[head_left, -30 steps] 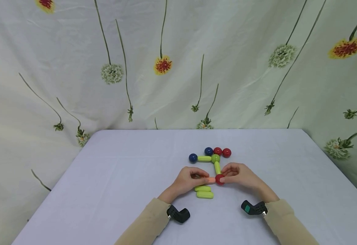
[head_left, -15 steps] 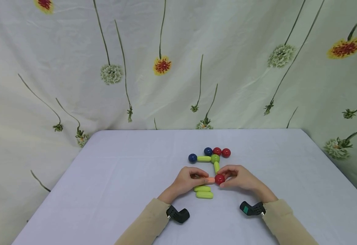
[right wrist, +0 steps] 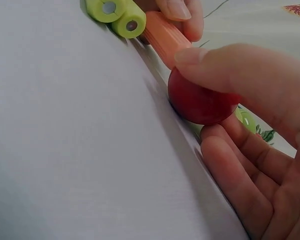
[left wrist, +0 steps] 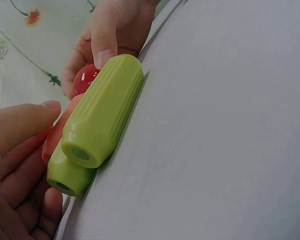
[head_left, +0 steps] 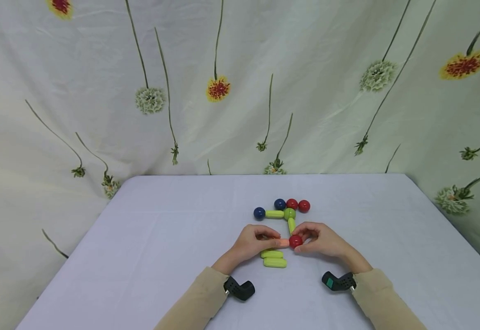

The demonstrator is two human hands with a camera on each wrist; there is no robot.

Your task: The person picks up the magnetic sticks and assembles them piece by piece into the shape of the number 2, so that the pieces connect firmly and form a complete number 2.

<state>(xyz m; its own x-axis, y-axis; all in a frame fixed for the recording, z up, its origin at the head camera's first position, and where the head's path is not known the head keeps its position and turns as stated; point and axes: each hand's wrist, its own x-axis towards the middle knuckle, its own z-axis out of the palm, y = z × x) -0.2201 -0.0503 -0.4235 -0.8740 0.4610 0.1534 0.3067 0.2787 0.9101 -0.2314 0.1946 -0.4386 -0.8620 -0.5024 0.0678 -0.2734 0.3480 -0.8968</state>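
Note:
My left hand (head_left: pixel 253 240) pinches an orange rod (head_left: pixel 283 243) between thumb and fingers. The rod's right end meets a red ball (head_left: pixel 295 241), which my right hand (head_left: pixel 324 238) holds; in the right wrist view the thumb lies on top of the red ball (right wrist: pixel 200 100) and the other fingers are curled at its side. Behind this ball a green rod (head_left: pixel 291 225) runs up to a green ball (head_left: pixel 289 213). From there another green rod (head_left: pixel 275 213) extends left to a blue ball (head_left: pixel 259 213). My left fingers cover part of the orange rod.
Two loose lime-green rods (head_left: pixel 275 262) lie side by side just in front of my left hand. At the back, a second blue ball (head_left: pixel 280 204) and two red balls (head_left: pixel 291 203) sit in a row. A white cloth covers the table (head_left: pixel 174 256); a flowered curtain (head_left: pixel 240 137) hangs behind.
My right hand has shifted slightly left and its fingers have resettled around the red ball, with the thumb moved off its front. My left hand and the orange rod stay in place.

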